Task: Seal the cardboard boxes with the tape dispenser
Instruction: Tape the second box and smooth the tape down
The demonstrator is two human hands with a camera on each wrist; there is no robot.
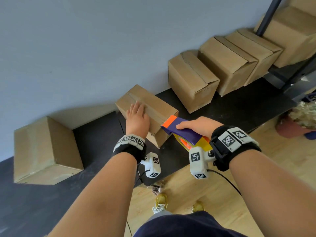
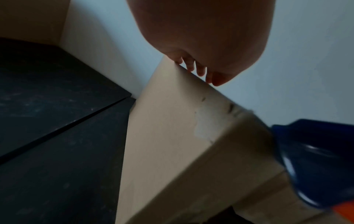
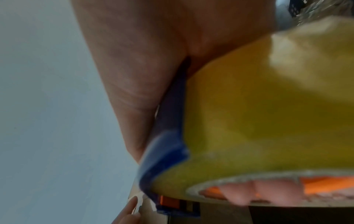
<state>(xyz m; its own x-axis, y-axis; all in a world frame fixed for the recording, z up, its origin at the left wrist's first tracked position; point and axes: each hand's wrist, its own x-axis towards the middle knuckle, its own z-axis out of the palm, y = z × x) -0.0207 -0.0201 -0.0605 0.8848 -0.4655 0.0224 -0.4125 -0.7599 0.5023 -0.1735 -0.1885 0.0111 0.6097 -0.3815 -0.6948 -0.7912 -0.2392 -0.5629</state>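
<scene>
Tape dispenser [image 1: 183, 132] in right hand [image 1: 199, 126]

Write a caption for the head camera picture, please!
Left hand steadies a cardboard box while right hand brings the tape dispenser.

Pale wall [image 1: 85, 40], wooden floor [image 1: 256, 177]

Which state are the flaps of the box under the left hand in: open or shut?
Shut: the box flaps lie flat, meeting at a centre seam, with the left hand flat on top.
</scene>
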